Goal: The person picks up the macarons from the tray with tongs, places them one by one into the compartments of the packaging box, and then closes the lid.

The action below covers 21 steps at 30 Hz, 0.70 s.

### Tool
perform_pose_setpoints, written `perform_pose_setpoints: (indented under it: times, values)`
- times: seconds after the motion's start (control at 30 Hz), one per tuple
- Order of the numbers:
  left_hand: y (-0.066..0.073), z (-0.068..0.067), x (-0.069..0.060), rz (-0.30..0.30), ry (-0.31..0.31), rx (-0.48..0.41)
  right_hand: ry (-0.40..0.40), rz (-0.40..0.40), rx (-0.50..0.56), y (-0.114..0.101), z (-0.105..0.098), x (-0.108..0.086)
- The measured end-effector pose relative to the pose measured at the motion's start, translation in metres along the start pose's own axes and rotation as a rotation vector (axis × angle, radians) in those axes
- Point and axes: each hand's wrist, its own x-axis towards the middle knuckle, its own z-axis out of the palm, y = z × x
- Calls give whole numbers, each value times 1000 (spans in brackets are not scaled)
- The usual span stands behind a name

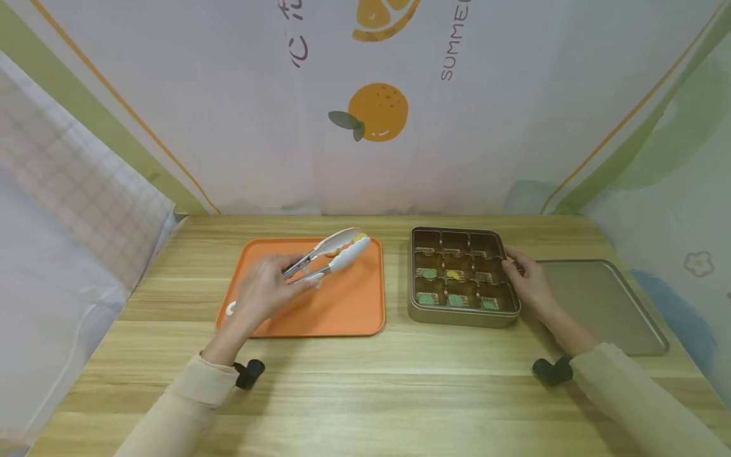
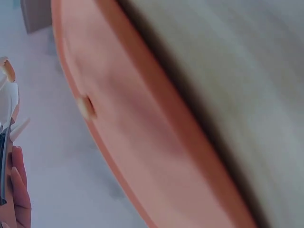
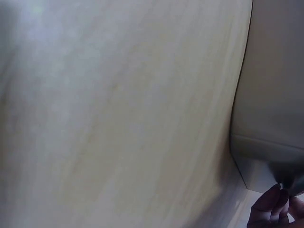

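My left hand (image 1: 265,285) grips metal tongs (image 1: 308,260) with pale tips, raised over the orange tray (image 1: 342,317). A small yellow-orange piece (image 1: 360,237) shows between the tong tips; its kind is too small to tell. Partly behind the tongs is another orange-yellow bit (image 1: 332,253). My right hand (image 1: 531,282) holds the right side of a gold tin (image 1: 462,315), thumb at its rim. The tin is divided into several square compartments. Green pieces (image 1: 455,300) lie in the front row and middle left, a yellow piece (image 1: 454,275) in the centre one.
Right of the tin a flat gold lid (image 1: 599,304) lies on the wooden table (image 1: 400,393), partly behind my right hand and forearm. A white oval spot (image 1: 231,308) marks the tray's left edge. A printed curtain (image 1: 485,146) hangs behind the table.
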Motion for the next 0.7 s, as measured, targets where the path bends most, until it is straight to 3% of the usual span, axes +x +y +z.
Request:
perform_pose_setpoints:
  times: [0.37, 0.7]
  values:
    - [64, 40, 24, 93, -62, -72, -9, 9, 3, 2, 0, 2]
    - [105, 72, 36, 177, -117, -35, 1, -5, 27, 1, 1, 2]
